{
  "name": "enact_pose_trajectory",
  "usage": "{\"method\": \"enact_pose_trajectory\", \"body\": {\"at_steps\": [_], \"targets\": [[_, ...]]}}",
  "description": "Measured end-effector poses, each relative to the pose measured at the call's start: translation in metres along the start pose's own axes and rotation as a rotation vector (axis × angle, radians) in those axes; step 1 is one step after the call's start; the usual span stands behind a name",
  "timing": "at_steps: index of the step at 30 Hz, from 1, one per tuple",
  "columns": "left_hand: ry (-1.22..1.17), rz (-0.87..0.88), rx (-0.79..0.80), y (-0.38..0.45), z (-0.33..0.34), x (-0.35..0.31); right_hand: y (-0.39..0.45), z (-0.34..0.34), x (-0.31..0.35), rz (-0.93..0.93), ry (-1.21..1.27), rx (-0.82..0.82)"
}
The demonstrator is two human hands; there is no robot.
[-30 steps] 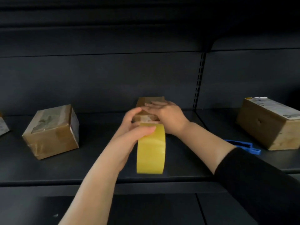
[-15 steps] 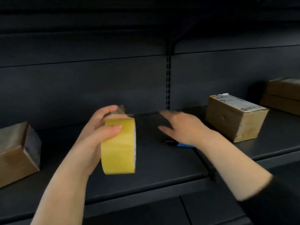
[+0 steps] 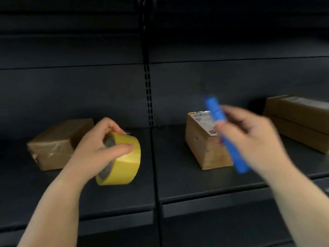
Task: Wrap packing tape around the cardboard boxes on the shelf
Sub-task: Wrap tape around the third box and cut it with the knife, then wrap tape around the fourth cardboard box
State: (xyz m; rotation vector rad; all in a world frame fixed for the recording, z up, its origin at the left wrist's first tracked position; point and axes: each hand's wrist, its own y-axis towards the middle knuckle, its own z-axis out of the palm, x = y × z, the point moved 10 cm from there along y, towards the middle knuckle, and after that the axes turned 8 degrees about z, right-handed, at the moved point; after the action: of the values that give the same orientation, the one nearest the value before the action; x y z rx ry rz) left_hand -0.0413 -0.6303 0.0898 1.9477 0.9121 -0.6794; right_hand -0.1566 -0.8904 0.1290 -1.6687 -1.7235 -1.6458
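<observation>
My left hand (image 3: 99,148) grips a yellow roll of packing tape (image 3: 122,161) above the dark shelf (image 3: 178,184), thumb across its outer band. Just behind it to the left lies a taped cardboard box (image 3: 55,145). My right hand (image 3: 249,139) holds a blue cutter (image 3: 226,134), blurred by motion, in front of a cardboard box with a white label (image 3: 203,145).
A longer brown box (image 3: 300,120) lies at the far right of the shelf. A slotted upright (image 3: 147,97) divides the dark back panel. The shelf's front lip (image 3: 204,205) runs below my forearms.
My right hand left the small box, reached right to the blue cutter on the shelf and lifted it. My left hand kept the tape roll, now tilted. The view swung right.
</observation>
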Motion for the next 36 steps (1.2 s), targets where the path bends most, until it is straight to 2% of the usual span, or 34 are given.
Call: {"method": "enact_pose_trajectory", "body": {"at_steps": [3, 5, 7, 10, 13, 17, 21, 25, 29, 32, 33, 36], "targets": [[0.153, 0.016, 0.044, 0.008, 0.038, -0.017, 0.013, -0.089, -0.029, 0.076, 0.062, -0.201], [0.266, 0.005, 0.088, 0.015, 0.065, -0.025, 0.027, -0.125, -0.067, 0.199, -0.200, -0.224], [0.377, -0.008, 0.136, 0.022, 0.089, -0.028, 0.041, -0.139, -0.110, 0.293, -0.543, -0.160], [0.520, -0.039, 0.199, 0.033, 0.111, -0.025, 0.045, -0.131, -0.171, 0.438, -0.803, 0.035], [0.630, -0.089, 0.281, 0.045, 0.126, -0.018, 0.038, -0.122, -0.210, 0.589, -0.940, 0.189], [0.717, -0.165, 0.348, 0.050, 0.144, -0.005, 0.038, -0.122, -0.223, 0.631, -1.030, 0.206], [0.743, -0.165, 0.273, 0.051, 0.145, 0.000, 0.043, -0.121, -0.215, 0.575, -1.055, 0.197], [0.768, -0.127, 0.258, 0.052, 0.146, -0.002, 0.052, -0.116, -0.168, 0.278, -0.944, -0.028], [0.796, -0.014, 0.276, 0.051, 0.152, -0.012, 0.048, -0.095, -0.128, 0.053, -0.724, -0.088], [0.813, 0.102, 0.253, 0.049, 0.153, -0.023, 0.046, -0.076, -0.126, 0.131, -0.445, -0.016], [0.761, 0.158, 0.196, 0.048, 0.152, -0.031, 0.046, -0.069, -0.129, 0.192, -0.332, 0.016], [0.273, 0.173, -0.142, 0.039, 0.137, -0.054, 0.038, -0.039, -0.142, 0.406, -0.088, 0.131]]}}
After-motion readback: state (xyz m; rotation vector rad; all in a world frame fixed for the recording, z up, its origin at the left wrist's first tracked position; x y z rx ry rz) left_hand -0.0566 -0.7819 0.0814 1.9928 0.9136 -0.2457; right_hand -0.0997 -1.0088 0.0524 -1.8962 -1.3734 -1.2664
